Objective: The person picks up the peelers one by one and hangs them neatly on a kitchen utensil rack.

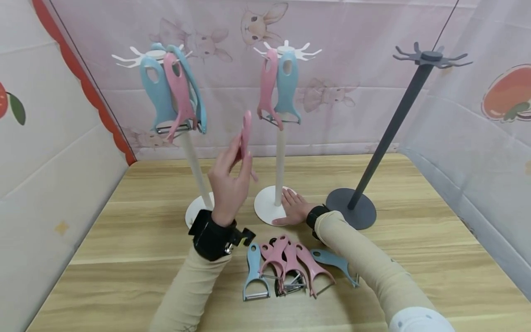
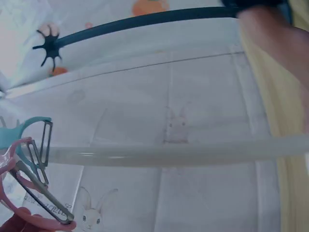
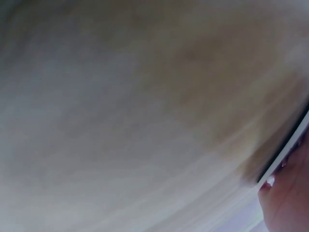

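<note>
A pink peeler (image 1: 246, 131) is pinched in my left hand (image 1: 230, 184), raised between the left and middle stands with its handle up. In the left wrist view the blade end of that pink peeler (image 2: 46, 198) shows at the lower left. My right hand (image 1: 295, 208) lies with fingers extended on the round base (image 1: 265, 205) of the middle white stand. From that stand's hooks hang a pink peeler (image 1: 268, 80) and a blue peeler (image 1: 287, 83). Pink and blue peelers (image 1: 178, 90) hang on the left white stand (image 1: 192, 166).
Several pink and blue peelers (image 1: 292, 263) lie in a heap on the wooden table (image 1: 124, 276) before me, partly beside my right forearm. A dark grey stand (image 1: 390, 133) with bare hooks rises at the right. Patterned cloth (image 1: 340, 124) encloses the table's back and sides.
</note>
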`<state>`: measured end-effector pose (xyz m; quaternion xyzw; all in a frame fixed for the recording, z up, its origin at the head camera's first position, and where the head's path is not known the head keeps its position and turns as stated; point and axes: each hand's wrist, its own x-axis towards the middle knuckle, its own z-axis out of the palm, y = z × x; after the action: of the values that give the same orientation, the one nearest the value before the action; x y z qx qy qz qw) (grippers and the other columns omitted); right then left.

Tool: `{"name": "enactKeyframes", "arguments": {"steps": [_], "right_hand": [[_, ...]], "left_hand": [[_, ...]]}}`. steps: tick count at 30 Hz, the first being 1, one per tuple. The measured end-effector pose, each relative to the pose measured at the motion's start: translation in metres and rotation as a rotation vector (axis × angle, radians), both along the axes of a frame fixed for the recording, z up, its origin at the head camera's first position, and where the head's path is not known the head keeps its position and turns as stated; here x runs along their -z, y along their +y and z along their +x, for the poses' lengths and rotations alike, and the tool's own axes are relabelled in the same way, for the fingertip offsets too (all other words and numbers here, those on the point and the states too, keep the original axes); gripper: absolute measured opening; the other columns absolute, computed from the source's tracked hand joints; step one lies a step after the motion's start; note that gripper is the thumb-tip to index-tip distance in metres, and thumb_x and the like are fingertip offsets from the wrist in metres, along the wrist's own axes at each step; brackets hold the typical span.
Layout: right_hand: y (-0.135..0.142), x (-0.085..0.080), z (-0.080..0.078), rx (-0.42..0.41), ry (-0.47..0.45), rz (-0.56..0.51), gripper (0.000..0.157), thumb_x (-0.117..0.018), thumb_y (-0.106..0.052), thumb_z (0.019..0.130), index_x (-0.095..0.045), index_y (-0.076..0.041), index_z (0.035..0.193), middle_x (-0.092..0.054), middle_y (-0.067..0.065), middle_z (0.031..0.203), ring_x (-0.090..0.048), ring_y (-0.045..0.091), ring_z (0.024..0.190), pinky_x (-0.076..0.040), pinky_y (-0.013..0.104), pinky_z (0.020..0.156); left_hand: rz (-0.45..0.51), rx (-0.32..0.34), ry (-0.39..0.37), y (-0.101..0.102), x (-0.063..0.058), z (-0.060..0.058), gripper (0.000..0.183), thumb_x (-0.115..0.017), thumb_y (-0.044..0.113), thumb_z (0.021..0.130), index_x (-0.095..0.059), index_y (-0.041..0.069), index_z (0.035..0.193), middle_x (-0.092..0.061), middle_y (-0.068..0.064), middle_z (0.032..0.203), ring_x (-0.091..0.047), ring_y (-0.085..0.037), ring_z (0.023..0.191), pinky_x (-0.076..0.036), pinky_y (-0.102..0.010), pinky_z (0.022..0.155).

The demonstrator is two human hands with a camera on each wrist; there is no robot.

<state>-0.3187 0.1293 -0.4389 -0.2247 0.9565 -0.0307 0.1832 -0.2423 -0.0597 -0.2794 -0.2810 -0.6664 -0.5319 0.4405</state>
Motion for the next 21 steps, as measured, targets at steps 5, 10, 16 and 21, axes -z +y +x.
{"name": "enactKeyframes", "arguments": {"steps": [5, 10, 16, 21], "right_hand": [[0.001, -0.002, 0.0, -0.006, -0.005, 0.005, 0.099, -0.042, -0.064, 0.083, -0.001, 0.002, 0.144, 0.005, 0.02, 0.15, 0.004, 0.031, 0.137, -0.008, 0.046, 0.109], [0.002, -0.002, 0.0, -0.012, 0.002, 0.0, 0.098, -0.043, -0.062, 0.084, 0.0, 0.002, 0.144, 0.006, 0.02, 0.15, 0.004, 0.031, 0.137, -0.007, 0.047, 0.109], [0.001, -0.001, -0.001, -0.007, 0.004, 0.011, 0.098, -0.043, -0.063, 0.083, -0.001, 0.002, 0.144, 0.005, 0.02, 0.15, 0.004, 0.031, 0.137, -0.008, 0.046, 0.109], [-0.001, 0.0, -0.002, 0.014, -0.021, 0.026, 0.099, -0.042, -0.065, 0.083, -0.001, 0.0, 0.145, 0.006, 0.017, 0.15, 0.005, 0.029, 0.137, -0.007, 0.044, 0.11]], "left_hand": [[0.094, 0.029, -0.001, 0.011, -0.023, -0.011, 0.038, -0.056, -0.003, 0.087, -0.051, -0.009, 0.124, -0.057, -0.023, 0.093, -0.058, -0.031, 0.086, -0.049, -0.03, 0.084], [0.14, 0.062, -0.031, 0.019, -0.044, -0.02, 0.039, -0.055, 0.0, 0.088, -0.049, -0.008, 0.126, -0.056, -0.023, 0.094, -0.057, -0.027, 0.088, -0.049, -0.03, 0.084], [0.173, 0.076, -0.085, 0.024, -0.069, -0.033, 0.041, -0.053, 0.005, 0.09, -0.047, -0.005, 0.129, -0.057, -0.02, 0.093, -0.054, -0.02, 0.086, -0.049, -0.028, 0.082], [0.192, 0.078, -0.129, 0.024, -0.081, -0.04, 0.04, -0.052, 0.004, 0.091, -0.046, -0.003, 0.13, -0.055, -0.018, 0.09, -0.051, -0.017, 0.082, -0.049, -0.024, 0.077]]}}
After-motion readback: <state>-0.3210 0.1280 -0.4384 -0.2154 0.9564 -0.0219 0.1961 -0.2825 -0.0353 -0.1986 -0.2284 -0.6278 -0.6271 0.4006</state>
